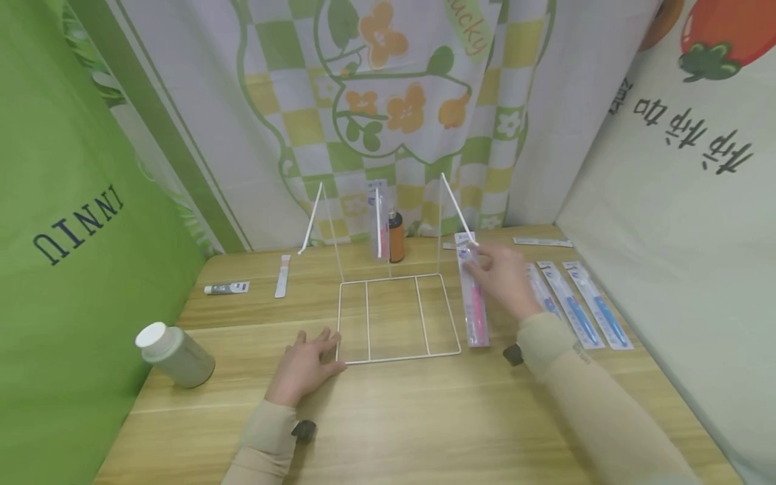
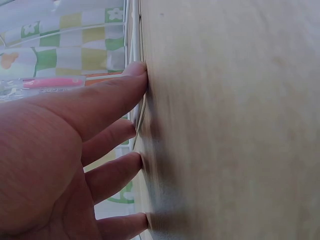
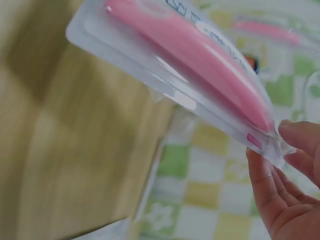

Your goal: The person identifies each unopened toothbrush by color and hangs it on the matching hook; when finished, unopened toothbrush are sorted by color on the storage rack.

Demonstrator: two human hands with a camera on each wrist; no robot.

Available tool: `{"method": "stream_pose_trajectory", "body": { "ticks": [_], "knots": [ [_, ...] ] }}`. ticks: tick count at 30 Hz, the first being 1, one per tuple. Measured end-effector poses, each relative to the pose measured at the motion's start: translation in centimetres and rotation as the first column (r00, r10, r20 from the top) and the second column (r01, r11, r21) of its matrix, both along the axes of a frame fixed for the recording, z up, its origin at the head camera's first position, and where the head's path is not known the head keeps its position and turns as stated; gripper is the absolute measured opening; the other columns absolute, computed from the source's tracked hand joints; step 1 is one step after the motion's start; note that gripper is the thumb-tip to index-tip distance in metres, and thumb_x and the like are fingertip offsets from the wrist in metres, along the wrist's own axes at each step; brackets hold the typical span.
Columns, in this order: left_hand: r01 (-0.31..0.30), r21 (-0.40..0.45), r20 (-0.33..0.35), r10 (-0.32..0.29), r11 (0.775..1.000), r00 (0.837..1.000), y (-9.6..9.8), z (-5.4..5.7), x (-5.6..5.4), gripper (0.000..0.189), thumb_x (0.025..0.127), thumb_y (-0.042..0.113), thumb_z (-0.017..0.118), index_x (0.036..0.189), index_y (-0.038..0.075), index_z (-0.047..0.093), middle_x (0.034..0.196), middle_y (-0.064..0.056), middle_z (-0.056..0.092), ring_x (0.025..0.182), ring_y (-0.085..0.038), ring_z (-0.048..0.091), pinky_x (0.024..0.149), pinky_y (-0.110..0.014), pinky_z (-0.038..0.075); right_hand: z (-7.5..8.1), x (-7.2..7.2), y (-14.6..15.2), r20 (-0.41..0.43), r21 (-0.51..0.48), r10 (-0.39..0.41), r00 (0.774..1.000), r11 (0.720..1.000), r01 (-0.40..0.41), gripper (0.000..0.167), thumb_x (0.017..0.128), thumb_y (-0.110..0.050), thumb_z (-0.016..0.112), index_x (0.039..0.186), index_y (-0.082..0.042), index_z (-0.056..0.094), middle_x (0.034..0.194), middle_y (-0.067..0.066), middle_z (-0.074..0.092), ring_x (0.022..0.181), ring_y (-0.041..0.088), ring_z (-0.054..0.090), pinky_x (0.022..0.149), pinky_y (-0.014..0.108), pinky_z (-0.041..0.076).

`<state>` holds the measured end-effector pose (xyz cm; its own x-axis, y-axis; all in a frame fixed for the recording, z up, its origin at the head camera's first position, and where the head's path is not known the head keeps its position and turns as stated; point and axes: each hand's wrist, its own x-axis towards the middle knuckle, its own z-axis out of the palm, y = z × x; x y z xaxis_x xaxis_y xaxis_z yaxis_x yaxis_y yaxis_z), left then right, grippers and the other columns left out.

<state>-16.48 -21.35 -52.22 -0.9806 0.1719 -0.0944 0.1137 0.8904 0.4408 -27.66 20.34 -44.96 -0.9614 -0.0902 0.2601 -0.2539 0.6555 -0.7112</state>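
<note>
A packaged pink toothbrush (image 1: 475, 310) hangs upright beneath my right hand (image 1: 503, 277), which pinches the top end of its clear pack. That end overlaps the tip of the right prong (image 1: 456, 205) of a white wire display rack (image 1: 400, 358) in the head view. The pack's pink handle (image 3: 200, 60) fills the upper part of the right wrist view. My left hand (image 1: 306, 369) rests at the rack's front left corner, fingers spread and fingertips down on the tabletop. Another packaged pink toothbrush (image 1: 372, 215) hangs on the middle prong. The left prong (image 1: 311, 219) bears nothing.
Several packaged blue toothbrushes (image 1: 570, 306) lie at the right. Behind the rack stands an amber bottle (image 1: 397, 241). A grey-green bottle (image 1: 188, 360) with white cap, a small tube (image 1: 229, 288) and a slim packet (image 1: 282, 276) are at the left. Fabric walls enclose the table.
</note>
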Motion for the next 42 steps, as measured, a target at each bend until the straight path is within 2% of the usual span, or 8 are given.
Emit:
{"method": "stream_pose_trajectory", "body": {
  "ticks": [3,6,12,15,21,28,33,42],
  "knots": [
    [-0.001,-0.005,0.003,0.001,1.0,1.0,0.0,0.0,-0.1,0.066,0.098,0.041,0.079,0.155,0.015,0.059,0.167,-0.014,0.043,0.152,-0.065,0.021,0.116,-0.085,0.017,1.5,1.1,-1.7,-0.102,0.007,0.034,0.994,0.999,-0.033,0.049,0.1,-0.022,0.08,0.146,-0.014,0.067,0.132,0.024,0.067,0.079,0.028,0.077,0.053,0.029,0.062],
    [-0.002,-0.009,0.002,0.002,1.0,1.0,-0.1,0.0,-0.1,0.066,0.098,0.042,0.079,0.155,0.015,0.06,0.167,-0.013,0.043,0.152,-0.065,0.022,0.117,-0.085,0.018,2.7,2.1,-3.3,-0.255,0.009,0.074,0.964,0.997,-0.074,0.046,0.096,-0.019,0.084,0.14,-0.011,0.072,0.126,0.024,0.07,0.083,0.031,0.08,0.057,0.026,0.063],
    [-0.001,-0.014,-0.002,0.001,1.0,1.0,-0.2,-0.2,-0.3,0.066,0.098,0.043,0.078,0.155,0.016,0.06,0.167,-0.013,0.044,0.153,-0.065,0.022,0.117,-0.085,0.018,4.8,4.1,-6.1,-0.529,-0.064,0.152,0.835,0.974,-0.219,0.045,0.087,-0.007,0.091,0.129,-0.005,0.076,0.118,0.019,0.077,0.077,0.028,0.08,0.064,0.024,0.064],
    [-0.001,-0.013,0.0,0.001,1.0,1.0,-0.2,-0.3,-0.3,0.066,0.098,0.044,0.078,0.156,0.016,0.059,0.167,-0.013,0.043,0.153,-0.065,0.022,0.117,-0.084,0.018,5.8,5.4,-7.2,-0.592,-0.074,0.165,0.789,0.964,-0.257,0.046,0.086,-0.005,0.091,0.129,-0.005,0.076,0.119,0.016,0.076,0.078,0.024,0.08,0.067,0.022,0.064],
    [0.002,-0.023,0.001,-0.002,1.0,1.0,-0.1,-0.5,-0.2,0.066,0.099,0.045,0.077,0.156,0.017,0.059,0.168,-0.013,0.043,0.152,-0.065,0.023,0.118,-0.084,0.018,7.0,7.8,-8.3,-0.631,-0.064,0.186,0.753,0.955,-0.289,0.047,0.087,-0.005,0.091,0.132,-0.008,0.077,0.122,0.01,0.074,0.08,0.017,0.078,0.073,0.021,0.064],
    [0.001,-0.01,0.006,-0.001,1.0,1.0,0.0,-0.5,0.0,0.066,0.098,0.044,0.078,0.156,0.016,0.059,0.167,-0.013,0.044,0.153,-0.065,0.021,0.117,-0.085,0.017,7.3,9.5,-10.0,-0.729,-0.1,0.202,0.654,0.914,-0.393,0.051,0.079,0.006,0.092,0.127,-0.002,0.077,0.116,0.015,0.074,0.075,0.023,0.077,0.068,0.025,0.066],
    [-0.004,-0.002,0.006,0.004,1.0,1.0,0.1,-0.5,0.0,0.066,0.098,0.043,0.078,0.156,0.016,0.059,0.168,-0.013,0.043,0.153,-0.065,0.021,0.117,-0.085,0.016,7.6,10.6,-10.9,-0.739,-0.107,0.222,0.636,0.893,-0.436,0.051,0.078,0.007,0.092,0.127,-0.001,0.077,0.115,0.017,0.073,0.077,0.026,0.077,0.067,0.024,0.065],
    [-0.011,0.003,0.004,0.011,1.0,1.0,0.2,-0.3,0.0,0.066,0.098,0.042,0.079,0.155,0.016,0.06,0.167,-0.014,0.044,0.153,-0.064,0.022,0.118,-0.084,0.016,7.4,11.0,-11.9,-0.729,-0.12,0.25,0.637,0.87,-0.479,0.051,0.079,0.008,0.091,0.127,-0.001,0.076,0.117,0.016,0.073,0.079,0.023,0.076,0.069,0.025,0.065]
  ]
}}
